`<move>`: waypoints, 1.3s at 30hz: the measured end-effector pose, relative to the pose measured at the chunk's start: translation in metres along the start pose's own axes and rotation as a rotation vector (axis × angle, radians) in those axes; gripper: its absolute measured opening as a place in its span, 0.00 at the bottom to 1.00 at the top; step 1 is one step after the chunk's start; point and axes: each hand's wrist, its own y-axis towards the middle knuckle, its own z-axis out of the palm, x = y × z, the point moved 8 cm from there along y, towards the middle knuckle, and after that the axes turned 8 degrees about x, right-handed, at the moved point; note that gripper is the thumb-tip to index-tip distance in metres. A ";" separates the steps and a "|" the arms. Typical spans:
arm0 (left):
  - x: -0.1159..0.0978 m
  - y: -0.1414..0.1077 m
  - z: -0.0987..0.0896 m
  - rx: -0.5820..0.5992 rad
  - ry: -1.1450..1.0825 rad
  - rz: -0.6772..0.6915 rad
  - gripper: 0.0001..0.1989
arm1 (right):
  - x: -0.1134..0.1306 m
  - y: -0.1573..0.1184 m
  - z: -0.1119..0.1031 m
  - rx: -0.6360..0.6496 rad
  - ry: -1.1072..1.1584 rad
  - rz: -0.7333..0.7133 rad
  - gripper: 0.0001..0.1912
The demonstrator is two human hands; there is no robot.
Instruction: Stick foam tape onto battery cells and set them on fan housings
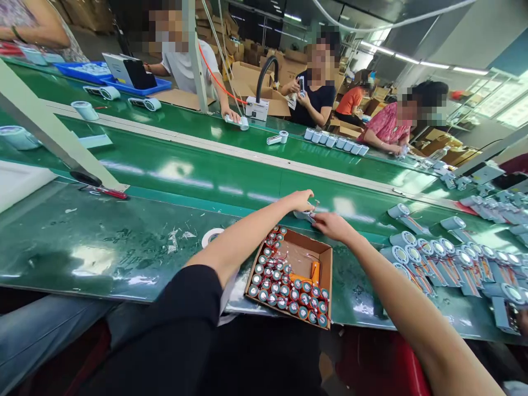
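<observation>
Both arms reach forward over the green belt's near edge. My left hand [303,201] is closed round the upper side of a light grey housing [304,215], its fingers bent. From the right, my right hand [330,226] pinches at the housing's right end; a thin wire or small part shows between the two hands, too small to name. Just below them, an open cardboard box [329,264] holds several cylindrical battery cells [281,302] with red wires and an orange pack [315,273]. A white tape roll [212,237] lies left of the box.
Several housings with wires [424,247] crowd the bench at right. A slanted metal post [58,129] and red-handled tool [113,193] are at left. Across the green belt [198,176], several people sit; one person's hand [231,115] touches a housing. A row of housings [336,141] stands there.
</observation>
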 end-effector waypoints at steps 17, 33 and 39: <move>0.188 -0.276 -0.035 -0.418 0.648 0.168 0.23 | -0.093 0.017 -0.008 -0.337 0.103 0.500 0.18; 0.122 -0.286 -0.036 -0.523 0.799 0.490 0.14 | -0.025 -0.016 -0.037 -0.500 0.227 0.392 0.30; 0.079 -0.300 -0.051 -0.505 0.665 0.260 0.06 | 0.151 -0.082 -0.052 -0.206 0.747 -0.215 0.21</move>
